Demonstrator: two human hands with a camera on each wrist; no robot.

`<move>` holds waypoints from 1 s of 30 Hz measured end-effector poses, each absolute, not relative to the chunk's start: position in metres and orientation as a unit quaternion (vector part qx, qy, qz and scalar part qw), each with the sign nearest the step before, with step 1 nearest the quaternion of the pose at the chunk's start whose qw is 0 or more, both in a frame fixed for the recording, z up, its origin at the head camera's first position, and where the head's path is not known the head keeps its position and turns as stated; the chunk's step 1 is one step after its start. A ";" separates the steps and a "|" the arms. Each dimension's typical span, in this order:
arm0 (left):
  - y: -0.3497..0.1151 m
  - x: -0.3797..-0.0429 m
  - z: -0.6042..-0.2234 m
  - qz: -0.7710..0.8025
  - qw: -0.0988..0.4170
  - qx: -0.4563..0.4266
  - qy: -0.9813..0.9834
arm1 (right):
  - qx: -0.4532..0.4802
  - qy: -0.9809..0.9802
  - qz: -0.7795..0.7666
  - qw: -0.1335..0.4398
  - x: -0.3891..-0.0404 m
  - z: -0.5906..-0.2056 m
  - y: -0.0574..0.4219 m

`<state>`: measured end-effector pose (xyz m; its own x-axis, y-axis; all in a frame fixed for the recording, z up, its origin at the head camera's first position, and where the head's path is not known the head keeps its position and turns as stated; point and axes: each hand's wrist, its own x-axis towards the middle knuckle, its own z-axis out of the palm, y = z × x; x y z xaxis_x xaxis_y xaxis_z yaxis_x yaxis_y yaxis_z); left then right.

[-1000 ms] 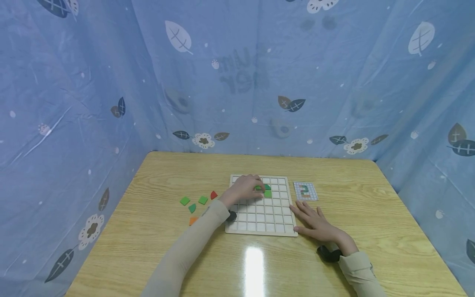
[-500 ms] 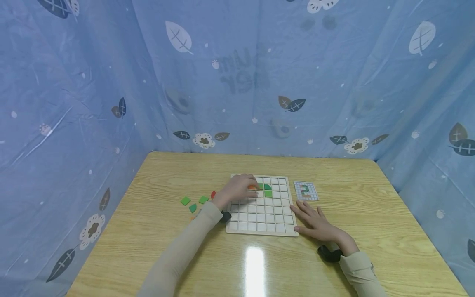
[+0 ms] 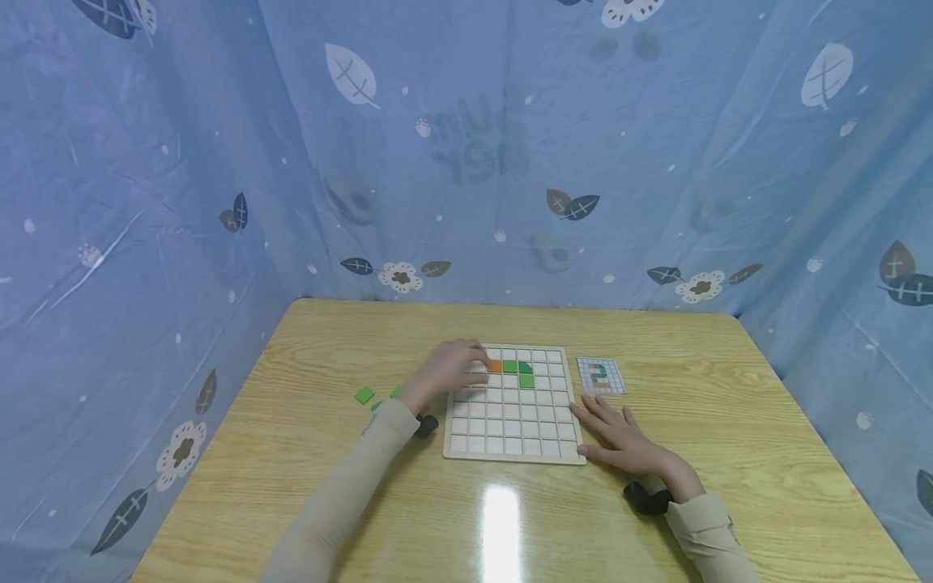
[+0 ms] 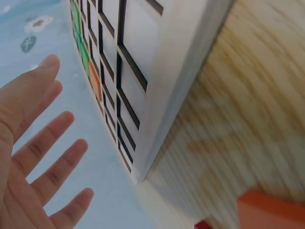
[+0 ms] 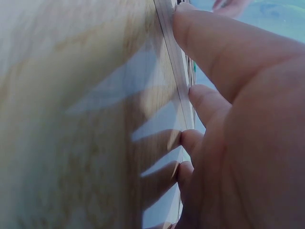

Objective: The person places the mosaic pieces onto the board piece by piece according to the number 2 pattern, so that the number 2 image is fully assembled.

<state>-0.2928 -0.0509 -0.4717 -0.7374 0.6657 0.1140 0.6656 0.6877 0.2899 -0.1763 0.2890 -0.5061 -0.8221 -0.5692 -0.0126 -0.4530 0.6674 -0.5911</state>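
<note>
My left hand (image 3: 446, 371) hovers over the upper left of a white gridded board (image 3: 510, 427), its fingers spread and holding nothing, as the left wrist view also shows. Near its fingertips an orange square tile (image 3: 495, 367) fills one cell. To the right in the same row come a green square tile (image 3: 509, 367) and a dark green quarter-round tile (image 3: 525, 368), with another green square tile (image 3: 526, 380) below that. My right hand (image 3: 619, 437) lies with fingers spread at the board's right edge, thumb and fingertips against the rim.
A small pattern card (image 3: 601, 376) lies right of the board. On the table left of it are loose tiles, among them a green square (image 3: 364, 394), an orange tile (image 4: 271, 212) and a red piece (image 4: 203, 224). My left forearm covers part of these.
My left hand has drawn back leftward across the board, uncovering the orange tile in the row. My right hand has stayed in place.
</note>
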 end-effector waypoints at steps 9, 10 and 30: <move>-0.066 -0.285 -0.467 0.163 -0.010 0.339 0.926 | -0.281 0.907 -0.297 0.104 -0.177 -0.509 0.290; -0.068 -0.285 -0.467 0.162 -0.012 0.337 0.927 | -0.281 0.907 -0.297 0.104 -0.177 -0.509 0.291; -0.107 -0.276 -0.468 0.174 -0.041 0.313 0.933 | -0.281 0.906 -0.300 0.100 -0.176 -0.508 0.291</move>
<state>-0.2762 -0.1072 -0.4683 -0.8013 0.5691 0.1847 0.5974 0.7438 0.2997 -0.1760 0.2906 -0.5077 -0.8216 -0.5699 -0.0129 -0.4498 0.6619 -0.5996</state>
